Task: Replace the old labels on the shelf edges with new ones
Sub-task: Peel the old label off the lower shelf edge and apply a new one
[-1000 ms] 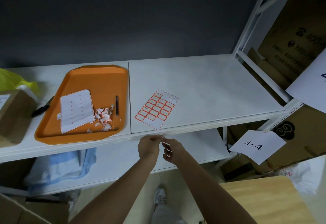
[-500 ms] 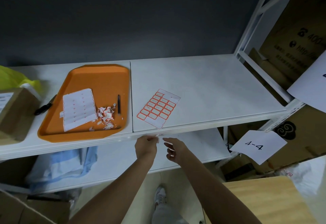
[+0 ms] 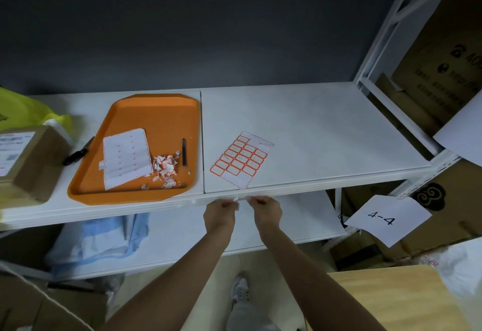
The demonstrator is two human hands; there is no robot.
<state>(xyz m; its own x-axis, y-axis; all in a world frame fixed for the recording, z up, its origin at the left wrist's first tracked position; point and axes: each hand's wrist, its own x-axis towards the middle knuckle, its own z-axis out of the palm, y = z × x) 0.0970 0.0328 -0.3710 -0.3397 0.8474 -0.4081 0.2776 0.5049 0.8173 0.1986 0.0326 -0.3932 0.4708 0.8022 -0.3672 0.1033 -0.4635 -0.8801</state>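
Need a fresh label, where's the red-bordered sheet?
Head view: the label sheet lies on the shelf, just right of the orange tray, near the front edge.

Both hands are at the shelf front edge (image 3: pixel 339 182). The left hand (image 3: pixel 220 214) pinches a small white label (image 3: pixel 236 201) at the edge. The right hand (image 3: pixel 266 212) has curled fingertips just beside it, grip unclear. A red-bordered label sheet (image 3: pixel 241 159) lies near the front edge. The orange tray (image 3: pixel 156 111) to its left holds a backing sheet (image 3: pixel 126 158), label scraps (image 3: pixel 165 167) and a pen (image 3: pixel 184 152).

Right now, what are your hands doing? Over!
Both hands at the shelf edge: left hand and right hand pinch a small white label. Red-bordered label sheet lies on shelf, untouched. Nothing in the way.
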